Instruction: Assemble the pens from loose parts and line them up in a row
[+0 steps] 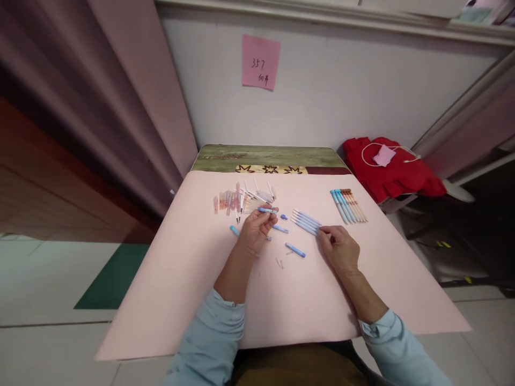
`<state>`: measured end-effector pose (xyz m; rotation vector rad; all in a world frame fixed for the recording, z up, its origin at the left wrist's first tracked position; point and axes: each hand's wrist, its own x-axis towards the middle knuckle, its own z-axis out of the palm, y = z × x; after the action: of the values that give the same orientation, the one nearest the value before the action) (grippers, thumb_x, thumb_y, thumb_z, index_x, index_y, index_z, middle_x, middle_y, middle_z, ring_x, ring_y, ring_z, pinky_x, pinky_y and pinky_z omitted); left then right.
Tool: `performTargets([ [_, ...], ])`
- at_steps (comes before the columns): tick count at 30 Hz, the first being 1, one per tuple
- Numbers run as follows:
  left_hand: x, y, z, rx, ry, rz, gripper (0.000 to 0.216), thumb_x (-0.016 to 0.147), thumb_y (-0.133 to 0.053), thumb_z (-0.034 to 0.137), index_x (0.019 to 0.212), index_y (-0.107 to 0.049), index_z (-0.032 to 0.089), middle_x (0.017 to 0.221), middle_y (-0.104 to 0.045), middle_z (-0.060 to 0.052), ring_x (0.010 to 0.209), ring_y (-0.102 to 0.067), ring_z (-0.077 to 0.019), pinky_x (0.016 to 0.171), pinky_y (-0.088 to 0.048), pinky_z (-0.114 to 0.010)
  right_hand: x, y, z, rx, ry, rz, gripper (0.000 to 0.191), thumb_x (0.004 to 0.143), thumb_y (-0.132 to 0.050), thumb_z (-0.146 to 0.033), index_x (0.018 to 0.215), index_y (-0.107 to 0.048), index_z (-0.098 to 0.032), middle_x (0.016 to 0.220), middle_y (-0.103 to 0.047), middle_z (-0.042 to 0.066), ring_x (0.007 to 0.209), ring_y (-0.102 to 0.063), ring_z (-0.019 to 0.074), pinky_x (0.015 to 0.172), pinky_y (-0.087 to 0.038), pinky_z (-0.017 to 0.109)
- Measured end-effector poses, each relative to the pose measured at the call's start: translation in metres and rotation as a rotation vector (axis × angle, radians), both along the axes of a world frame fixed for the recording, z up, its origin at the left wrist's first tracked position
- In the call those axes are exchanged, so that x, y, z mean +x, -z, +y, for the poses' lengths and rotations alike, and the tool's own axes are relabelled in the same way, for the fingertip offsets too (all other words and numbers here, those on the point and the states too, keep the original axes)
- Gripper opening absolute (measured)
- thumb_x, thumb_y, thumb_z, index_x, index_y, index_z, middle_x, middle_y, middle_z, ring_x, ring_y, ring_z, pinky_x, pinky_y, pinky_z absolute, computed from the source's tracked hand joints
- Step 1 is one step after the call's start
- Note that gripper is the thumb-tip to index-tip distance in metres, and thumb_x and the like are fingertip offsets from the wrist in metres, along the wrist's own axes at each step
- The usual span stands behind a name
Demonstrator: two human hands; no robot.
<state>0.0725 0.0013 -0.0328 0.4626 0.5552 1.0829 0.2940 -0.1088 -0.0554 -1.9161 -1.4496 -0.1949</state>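
Observation:
My left hand point(257, 228) is closed around a blue pen barrel point(266, 210), held just above the table. My right hand point(341, 247) has its thumb and fingers pinched at the near end of a row of pale blue pen barrels point(306, 221) with white tips. A small dark blue pen part point(284, 217) lies between the hands. Below it are a blue pen piece point(295, 250) and a few tiny clear pieces point(280, 263). Another blue piece point(280, 229) and a turquoise piece point(234, 231) lie partly behind my left hand.
White ink refills point(242, 201) are piled beside pink, patterned clear pieces point(227, 200) at the back left. Assembled blue and brown pens point(348, 206) form a row at right. Pink paper point(306, 305) covers the table. A red cloth point(364, 161) sits beyond its right edge.

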Motion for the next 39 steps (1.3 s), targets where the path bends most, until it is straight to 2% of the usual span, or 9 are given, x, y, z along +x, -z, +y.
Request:
performTargets([
  [9,0.0026,0.0017,0.0038,-0.033,-0.1,-0.013,0.015,0.08,-0.065,0.004,0.094,-0.065,0.009,0.092,-0.072,-0.01,0.07,-0.066,-0.0087,0.074,-0.056,-0.021,-0.0006,0.006,0.001,-0.046,-0.056,-0.074,0.021,0.088,-0.063,-0.042,0.09,-0.074,-0.024,0.092,-0.071,0.001,0.066,-0.062,0.0113,0.058,-0.039,0.024],
  [17,0.0033,0.0006,0.0023,-0.036,-0.076,-0.004,0.012,0.081,-0.065,0.005,0.092,-0.065,0.01,0.091,-0.072,-0.01,0.069,-0.065,-0.0082,0.074,-0.056,-0.021,-0.0005,0.0026,0.0043,-0.105,-0.02,-0.016,0.016,0.09,-0.059,-0.034,0.089,-0.072,-0.024,0.09,-0.069,-0.002,0.069,-0.061,0.0111,0.058,-0.037,0.025],
  [24,0.0029,-0.0014,0.0018,-0.042,-0.074,-0.004,0.012,0.08,-0.064,0.003,0.091,-0.065,0.009,0.09,-0.072,-0.01,0.067,-0.065,-0.0083,0.072,-0.056,-0.021,-0.0008,-0.0012,0.0051,-0.163,-0.054,-0.018,0.015,0.089,-0.058,-0.034,0.09,-0.069,-0.023,0.092,-0.069,-0.001,0.071,-0.061,0.0122,0.059,-0.036,0.025],
  [32,0.0029,-0.0004,0.0024,-0.042,-0.068,-0.01,0.011,0.081,-0.063,0.003,0.09,-0.065,0.01,0.09,-0.072,-0.01,0.067,-0.065,-0.0078,0.072,-0.056,-0.02,-0.0002,0.0018,0.003,-0.146,-0.074,0.016,0.017,0.086,-0.061,-0.039,0.09,-0.067,-0.023,0.086,-0.068,-0.001,0.068,-0.061,0.0131,0.059,-0.039,0.025],
  [39,0.0029,0.0013,0.0022,-0.039,-0.062,-0.01,0.012,0.081,-0.064,0.004,0.092,-0.065,0.01,0.09,-0.072,-0.01,0.069,-0.066,-0.0087,0.072,-0.056,-0.021,0.0046,0.0039,0.0047,-0.113,-0.141,0.059,0.022,0.088,-0.056,-0.036,0.099,-0.07,-0.023,0.093,-0.069,0.002,0.072,-0.063,0.0149,0.064,-0.045,0.027],
])
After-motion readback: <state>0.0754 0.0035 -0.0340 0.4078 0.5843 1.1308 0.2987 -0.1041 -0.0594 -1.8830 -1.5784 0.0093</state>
